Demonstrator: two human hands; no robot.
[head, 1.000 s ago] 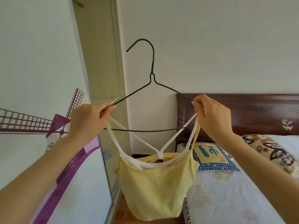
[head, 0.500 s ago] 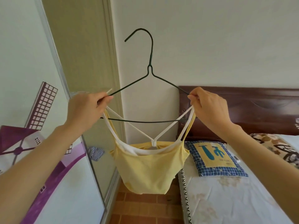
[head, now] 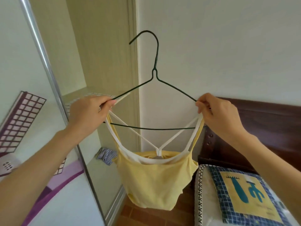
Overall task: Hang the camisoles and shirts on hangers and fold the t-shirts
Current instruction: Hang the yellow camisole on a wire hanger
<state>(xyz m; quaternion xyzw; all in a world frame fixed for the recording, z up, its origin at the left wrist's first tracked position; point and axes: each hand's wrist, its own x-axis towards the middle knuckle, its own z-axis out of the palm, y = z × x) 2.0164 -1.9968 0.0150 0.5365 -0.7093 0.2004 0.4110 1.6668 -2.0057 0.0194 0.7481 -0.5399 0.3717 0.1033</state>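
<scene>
Head view, the only 1: a dark green wire hanger [head: 154,88] is being held up in front of a pale wall, hook uppermost. Its left shoulder is being pinched by the left hand [head: 88,111], and its right shoulder by the right hand [head: 218,111]; the white straps [head: 177,137] of a yellow camisole [head: 154,181] are also being gripped by both hands at the hanger's 2 ends. The camisole is being suspended below the hanger's bottom bar, its straps crossing to a small white joint at the middle of the neckline. A sliding wardrobe door [head: 40,51] is being shown at the left, a dark wooden headboard [head: 268,121] and a bed with a blue checked pillow [head: 244,198] at the right.

Judged from here, a strap is being risked: if either pinch is loosened before the strap is seated over the wire shoulder, it could slide off the smooth wire, and the camisole could be tipped or dropped to the floor.
</scene>
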